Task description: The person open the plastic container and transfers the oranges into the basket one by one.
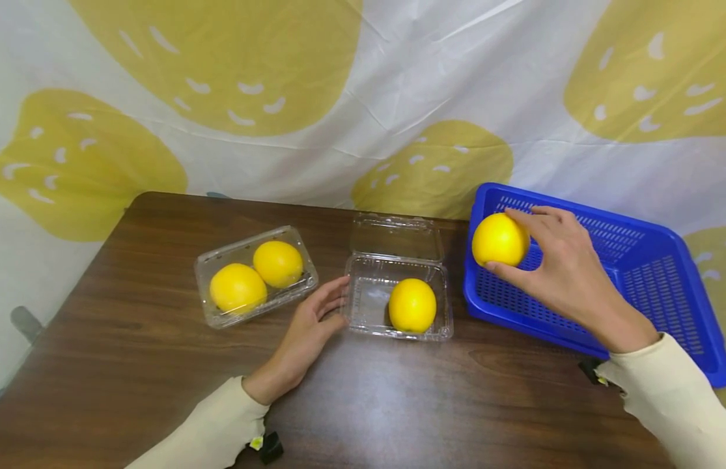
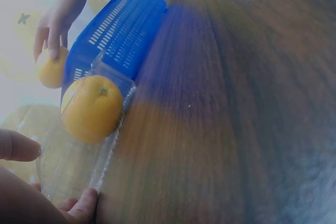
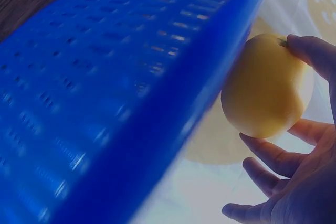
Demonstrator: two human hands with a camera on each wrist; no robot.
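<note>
My right hand (image 1: 564, 260) grips an orange (image 1: 500, 241) between thumb and fingers, above the left end of the blue basket (image 1: 562, 339). In the right wrist view that orange (image 3: 268, 85) shows beyond the basket rim. A clear plastic clamshell box (image 1: 368, 296) stands mid-table with its lid (image 1: 396, 238) folded back. One orange (image 1: 412, 306) sits in the right part of this box. At the box's left side, my left hand (image 1: 307, 332) rests with fingertips and thumb against the edge. The left wrist view shows its thumb (image 2: 85, 203) by the box's front edge.
To the left lies a clamshell box (image 1: 207, 309) holding two oranges (image 1: 237, 288), its lid down. A curtain with yellow print (image 1: 398, 91) hangs right behind the brown wooden table (image 1: 134, 365). The basket stands at the table's right side.
</note>
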